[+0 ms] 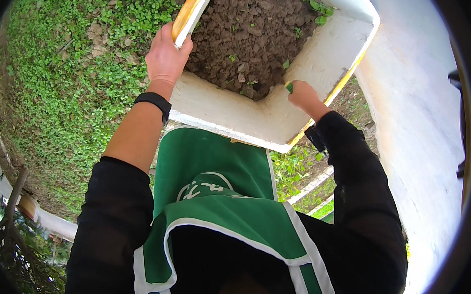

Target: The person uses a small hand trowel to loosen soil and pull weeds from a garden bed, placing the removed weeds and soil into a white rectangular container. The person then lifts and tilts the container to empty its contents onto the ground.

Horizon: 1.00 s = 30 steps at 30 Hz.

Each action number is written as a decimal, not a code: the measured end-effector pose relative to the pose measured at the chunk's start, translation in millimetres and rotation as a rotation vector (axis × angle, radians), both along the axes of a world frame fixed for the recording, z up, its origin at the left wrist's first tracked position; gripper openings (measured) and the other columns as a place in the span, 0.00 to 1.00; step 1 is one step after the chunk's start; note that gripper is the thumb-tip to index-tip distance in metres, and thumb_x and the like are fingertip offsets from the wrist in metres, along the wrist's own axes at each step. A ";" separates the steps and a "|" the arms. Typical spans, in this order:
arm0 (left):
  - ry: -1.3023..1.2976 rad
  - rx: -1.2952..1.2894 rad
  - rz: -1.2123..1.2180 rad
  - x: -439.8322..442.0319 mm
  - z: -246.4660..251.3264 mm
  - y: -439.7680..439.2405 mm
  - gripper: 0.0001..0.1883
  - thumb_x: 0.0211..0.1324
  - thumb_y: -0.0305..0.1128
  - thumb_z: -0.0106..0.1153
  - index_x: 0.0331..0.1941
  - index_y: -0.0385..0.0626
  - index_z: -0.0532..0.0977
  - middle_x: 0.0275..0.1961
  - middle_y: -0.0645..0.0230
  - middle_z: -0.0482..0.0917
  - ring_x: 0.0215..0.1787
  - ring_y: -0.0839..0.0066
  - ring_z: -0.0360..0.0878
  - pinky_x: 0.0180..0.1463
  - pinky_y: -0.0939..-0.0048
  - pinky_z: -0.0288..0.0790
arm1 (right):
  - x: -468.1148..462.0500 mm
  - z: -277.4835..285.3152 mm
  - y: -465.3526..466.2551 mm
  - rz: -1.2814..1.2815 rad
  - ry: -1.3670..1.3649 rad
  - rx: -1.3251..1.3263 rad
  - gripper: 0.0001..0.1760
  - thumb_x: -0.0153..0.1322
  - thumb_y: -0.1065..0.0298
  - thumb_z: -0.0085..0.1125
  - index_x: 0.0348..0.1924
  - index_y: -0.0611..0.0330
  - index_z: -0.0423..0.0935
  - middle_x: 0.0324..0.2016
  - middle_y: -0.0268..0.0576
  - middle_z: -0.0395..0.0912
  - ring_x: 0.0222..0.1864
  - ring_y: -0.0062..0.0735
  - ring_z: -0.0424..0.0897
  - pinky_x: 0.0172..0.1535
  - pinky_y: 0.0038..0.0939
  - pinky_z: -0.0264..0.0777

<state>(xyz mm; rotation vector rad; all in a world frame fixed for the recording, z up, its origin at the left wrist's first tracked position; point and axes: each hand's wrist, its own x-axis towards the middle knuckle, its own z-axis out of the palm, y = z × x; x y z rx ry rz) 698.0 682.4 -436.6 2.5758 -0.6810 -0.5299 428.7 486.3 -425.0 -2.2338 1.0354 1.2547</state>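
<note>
A white foam planter box [331, 52] with yellow tape along parts of its rim stands tilted in view before me. Clumpy brown soil [249, 37] with a few small green seedlings [233, 58] fills its bottom. My left hand [167, 56] grips the box's left rim, thumb on the inner side. Inside the near right corner, my right hand [304, 96] is closed around a green and yellow handle [289, 87]. The handle's far end points toward the soil, and I cannot tell what tool it belongs to.
Low green ground cover [74, 88] spreads over the earth on the left. A pale wall [413, 75] rises close on the right. A green apron [212, 156] with white trim hangs between me and the box. Bare branches [14, 197] show at the lower left.
</note>
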 end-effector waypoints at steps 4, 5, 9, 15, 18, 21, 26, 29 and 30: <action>-0.013 -0.009 -0.002 0.4 -0.2 0.3 0.23 0.52 0.46 0.51 0.49 0.47 0.67 0.45 0.59 0.74 0.45 0.58 0.73 0.45 0.62 0.69 | 10.8 -48.9 12.1 0.088 0.080 0.047 0.11 0.61 0.70 0.52 0.35 0.65 0.75 0.36 0.55 0.77 0.41 0.50 0.77 0.41 0.41 0.71; -0.028 -0.028 -0.006 0.2 -0.1 0.3 0.23 0.52 0.46 0.51 0.49 0.46 0.67 0.45 0.59 0.74 0.45 0.58 0.73 0.45 0.63 0.69 | 13.4 -60.5 16.2 0.104 0.077 0.062 0.12 0.61 0.69 0.53 0.35 0.65 0.76 0.36 0.55 0.77 0.41 0.50 0.76 0.41 0.41 0.71; -0.022 -0.013 -0.008 0.1 -0.3 -0.4 0.23 0.52 0.46 0.51 0.49 0.46 0.66 0.45 0.59 0.74 0.46 0.58 0.73 0.45 0.63 0.68 | 6.9 -93.5 33.2 -0.139 0.088 0.000 0.12 0.61 0.68 0.53 0.35 0.67 0.76 0.35 0.53 0.77 0.40 0.47 0.77 0.40 0.39 0.71; -0.060 -0.012 -0.022 0.0 0.5 -0.3 0.21 0.51 0.47 0.51 0.47 0.49 0.66 0.40 0.64 0.74 0.42 0.63 0.74 0.41 0.63 0.72 | 1.2 -78.6 34.3 -1.511 -0.230 0.252 0.01 0.58 0.74 0.50 0.23 0.61 0.70 0.10 0.39 0.64 0.09 0.32 0.65 0.13 0.34 0.60; 0.007 -0.014 0.006 -0.4 -0.5 0.6 0.24 0.51 0.47 0.52 0.49 0.46 0.67 0.45 0.59 0.74 0.46 0.59 0.73 0.46 0.62 0.68 | -4.6 -24.3 25.2 -1.237 -0.248 0.369 0.02 0.58 0.74 0.50 0.22 0.61 0.69 0.09 0.37 0.63 0.09 0.29 0.64 0.13 0.32 0.60; 0.023 0.000 0.011 0.4 -0.6 1.3 0.24 0.51 0.47 0.51 0.49 0.47 0.67 0.45 0.60 0.74 0.46 0.59 0.73 0.46 0.62 0.68 | -1.7 18.6 13.3 -0.966 -0.113 0.322 0.03 0.58 0.74 0.50 0.21 0.63 0.67 0.11 0.38 0.65 0.10 0.26 0.66 0.14 0.34 0.62; -0.038 0.004 -0.010 0.4 -1.4 1.1 0.22 0.51 0.48 0.51 0.47 0.51 0.66 0.42 0.64 0.74 0.44 0.63 0.74 0.43 0.62 0.71 | -7.4 40.4 -3.0 -0.285 0.089 0.141 0.10 0.58 0.71 0.48 0.28 0.68 0.72 0.23 0.57 0.76 0.26 0.50 0.78 0.29 0.41 0.72; -0.034 0.006 -0.007 -0.4 -2.3 1.5 0.22 0.51 0.48 0.51 0.47 0.50 0.66 0.42 0.64 0.74 0.43 0.63 0.74 0.43 0.62 0.71 | -12.4 22.1 9.5 -0.029 0.074 0.062 0.13 0.59 0.69 0.48 0.33 0.67 0.74 0.33 0.59 0.77 0.40 0.54 0.76 0.43 0.42 0.70; -0.036 -0.004 -0.004 -0.6 -2.6 1.5 0.22 0.51 0.48 0.51 0.47 0.50 0.66 0.41 0.64 0.74 0.43 0.63 0.74 0.43 0.62 0.71 | -11.8 11.6 14.9 -0.029 0.088 0.047 0.12 0.59 0.69 0.49 0.33 0.67 0.74 0.34 0.58 0.77 0.41 0.53 0.76 0.44 0.42 0.70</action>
